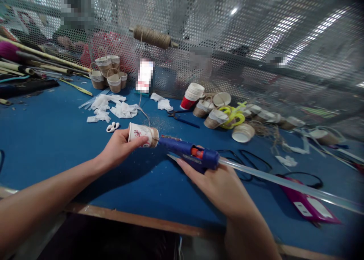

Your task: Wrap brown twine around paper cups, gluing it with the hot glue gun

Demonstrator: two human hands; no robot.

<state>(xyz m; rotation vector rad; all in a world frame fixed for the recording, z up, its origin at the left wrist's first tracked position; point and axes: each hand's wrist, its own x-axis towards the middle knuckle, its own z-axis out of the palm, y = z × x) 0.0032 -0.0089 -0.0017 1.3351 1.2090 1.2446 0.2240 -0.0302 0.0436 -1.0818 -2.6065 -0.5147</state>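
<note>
My left hand point(121, 144) grips a white paper cup point(138, 133) lying sideways, its base end turned to the right. Brown twine point(154, 137) is wound round that base end, and a strand runs up from it toward a spool point(152, 37). My right hand point(217, 184) is closed round a blue glue gun point(182, 150) with a long clear glue stick point(261, 174) coming out of its back. The gun's nozzle is at the twine-wrapped end; whether it touches cannot be made out. A pale pointed blade shows below the gun, close to my right fingers.
Twine-wrapped cups with handles point(114, 82) stand at the back left. Stacked paper cups point(192, 95), pliers point(184, 119), yellow-handled scissors point(234, 115) and more wrapped cups lie right of centre. White scraps point(123, 110) are at left; a magenta packet point(309, 203) is at right. A mesh screen rises behind.
</note>
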